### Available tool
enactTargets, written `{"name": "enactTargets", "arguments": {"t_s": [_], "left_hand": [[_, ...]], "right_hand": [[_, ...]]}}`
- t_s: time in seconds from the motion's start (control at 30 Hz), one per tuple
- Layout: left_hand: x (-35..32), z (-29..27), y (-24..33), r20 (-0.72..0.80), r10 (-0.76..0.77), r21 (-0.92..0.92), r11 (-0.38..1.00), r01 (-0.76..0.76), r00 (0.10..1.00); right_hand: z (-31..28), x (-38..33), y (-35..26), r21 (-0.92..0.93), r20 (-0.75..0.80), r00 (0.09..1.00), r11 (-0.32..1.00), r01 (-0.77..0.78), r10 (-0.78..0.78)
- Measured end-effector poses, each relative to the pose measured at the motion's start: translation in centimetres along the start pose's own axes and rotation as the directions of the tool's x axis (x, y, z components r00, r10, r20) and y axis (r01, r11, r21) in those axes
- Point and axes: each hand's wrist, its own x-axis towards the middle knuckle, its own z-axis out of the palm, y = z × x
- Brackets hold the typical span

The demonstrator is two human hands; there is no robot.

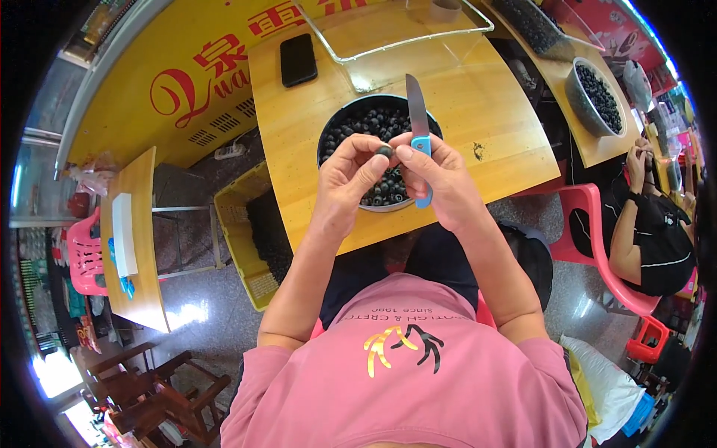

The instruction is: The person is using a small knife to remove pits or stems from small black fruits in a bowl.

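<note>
In front of me on the wooden table stands a round dark-rimmed bowl (323,142), filled with small, dark, round, snail-like pieces (382,119). Above it, my left hand (349,175) pinches one small dark round piece (385,151) between thumb and fingertips. My right hand (441,175) is wrapped around the light-blue handle of a knife (417,112), its blade pointing up and away from me. The right thumb tip meets the same dark piece from the other side. Both hands cover part of the bowl's near right side.
A black phone (298,60) lies at the table's far left, near a clear white-edged cover (351,58). Left of the table, a yellow crate (235,246) holds dark contents. At right are another full bowl (575,97), a pink chair (597,239) and a seated person (650,231).
</note>
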Motion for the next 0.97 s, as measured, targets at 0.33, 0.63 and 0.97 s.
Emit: {"name": "enactTargets", "arguments": {"t_s": [0.33,0.63,0.97], "left_hand": [[0.5,0.3,-1.0,-0.090,-0.028,-0.114,0.993,0.017,0.996],[0.5,0.6,-1.3,-0.040,-0.066,-0.245,0.968,0.054,0.997],[-0.3,-0.1,-1.5,-0.066,-0.037,-0.343,0.939,0.012,0.997]], "right_hand": [[0.1,-0.7,0.3,-0.802,0.235,0.818,0.370,0.469,-0.525],[-0.5,-0.3,1.0,-0.827,0.248,0.761,0.279,0.489,-0.599],[0.0,-0.3,1.5,-0.930,0.214,0.827,0.152,0.336,-0.520]]}}
